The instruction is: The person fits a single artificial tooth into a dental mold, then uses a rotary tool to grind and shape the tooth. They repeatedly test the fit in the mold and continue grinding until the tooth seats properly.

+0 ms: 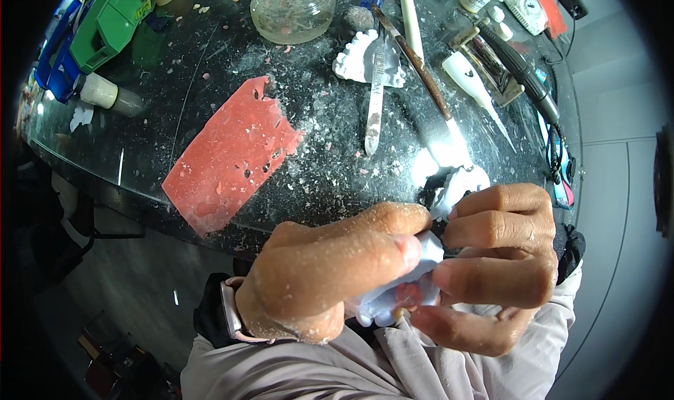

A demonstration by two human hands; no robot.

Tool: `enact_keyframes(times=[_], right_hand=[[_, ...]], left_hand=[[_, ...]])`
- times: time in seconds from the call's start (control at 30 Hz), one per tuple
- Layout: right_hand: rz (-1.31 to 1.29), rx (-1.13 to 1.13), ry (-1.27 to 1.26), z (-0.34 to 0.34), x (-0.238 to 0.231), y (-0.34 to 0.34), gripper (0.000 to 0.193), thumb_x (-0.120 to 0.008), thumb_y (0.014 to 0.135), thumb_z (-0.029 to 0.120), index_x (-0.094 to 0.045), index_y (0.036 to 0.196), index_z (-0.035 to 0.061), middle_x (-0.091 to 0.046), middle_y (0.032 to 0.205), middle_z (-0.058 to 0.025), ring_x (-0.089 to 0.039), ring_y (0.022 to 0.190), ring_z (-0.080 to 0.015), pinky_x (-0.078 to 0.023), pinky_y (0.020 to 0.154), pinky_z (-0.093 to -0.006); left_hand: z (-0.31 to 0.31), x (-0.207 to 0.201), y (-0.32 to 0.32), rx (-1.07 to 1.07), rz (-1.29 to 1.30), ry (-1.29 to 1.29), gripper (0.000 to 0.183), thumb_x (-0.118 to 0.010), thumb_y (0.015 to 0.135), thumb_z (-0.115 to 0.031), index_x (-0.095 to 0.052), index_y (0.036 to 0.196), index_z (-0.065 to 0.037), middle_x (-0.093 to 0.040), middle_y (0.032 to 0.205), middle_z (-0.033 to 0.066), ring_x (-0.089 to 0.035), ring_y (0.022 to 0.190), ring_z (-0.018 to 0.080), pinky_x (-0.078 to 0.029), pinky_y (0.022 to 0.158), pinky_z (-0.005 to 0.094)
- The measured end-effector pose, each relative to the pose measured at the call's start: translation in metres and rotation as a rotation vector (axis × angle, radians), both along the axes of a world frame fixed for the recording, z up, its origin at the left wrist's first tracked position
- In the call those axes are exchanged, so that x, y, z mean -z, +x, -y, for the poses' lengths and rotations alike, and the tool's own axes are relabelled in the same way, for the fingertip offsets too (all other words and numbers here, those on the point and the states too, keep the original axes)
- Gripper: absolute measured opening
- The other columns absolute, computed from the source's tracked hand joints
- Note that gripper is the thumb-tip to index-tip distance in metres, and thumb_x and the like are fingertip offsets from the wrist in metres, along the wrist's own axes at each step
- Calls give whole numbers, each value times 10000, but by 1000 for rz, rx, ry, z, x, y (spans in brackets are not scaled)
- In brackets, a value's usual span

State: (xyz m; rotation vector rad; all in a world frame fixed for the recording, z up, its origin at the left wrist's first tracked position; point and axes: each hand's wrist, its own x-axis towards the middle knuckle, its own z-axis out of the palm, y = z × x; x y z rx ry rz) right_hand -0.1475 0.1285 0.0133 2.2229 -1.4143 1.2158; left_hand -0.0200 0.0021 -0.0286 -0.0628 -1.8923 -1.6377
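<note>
Close to my body, beyond the table's front edge, I hold a pale blue-grey dental cast (pixel 379 307) with a row of moulded teeth. My left hand (pixel 323 270) is closed around it, thumb lying along its top. The curled fingers of my right hand (pixel 502 266) grip its right side. A patch of pink wax (pixel 408 294) sits on the cast between the hands. By the right fingertips, at the lower edge of the cast, a small yellowish piece (pixel 400 313) shows, perhaps a tooth. The fingers hide much of the cast. Just past them another pale cast (pixel 463 184) rests on the table.
A torn red wax sheet (pixel 235 154) lies on the dusty black table (pixel 309 182). Farther back are a white dental cast (pixel 353 59), a metal spatula (pixel 375 115), a brown-handled tool (pixel 425 73), a glass burner (pixel 293 10) and a black handpiece (pixel 519 70). Green and blue bins (pixel 105 31) stand at left.
</note>
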Motion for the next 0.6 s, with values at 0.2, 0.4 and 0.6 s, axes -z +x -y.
enact_keyframes(times=[0.2,0.4,0.6], right_hand=[[-128,106,-101,-2,6,7,392,-799,616,134,-658,969,233,-497,926,5,-480,490,-120,-398,412,-245],[-300,294,-205,7,10,2,242,-788,644,92,-688,844,184,-517,831,36,-423,457,-87,-339,385,-230],[112,286,430,17,-10,-27,176,-789,688,33,-689,830,65,-649,751,-43,-576,518,-103,-367,371,-200]], left_hand=[[8,1,0,-6,44,-92,730,-818,723,-225,-246,1137,-43,-595,959,241,-644,739,230,-533,658,305],[12,-1,-3,-34,165,-120,739,-801,756,-268,-221,1169,-69,-594,982,209,-624,755,222,-524,676,311],[27,-7,-11,-312,298,-3,559,-705,745,93,-362,1159,-59,-568,902,58,-550,655,49,-456,542,188]])
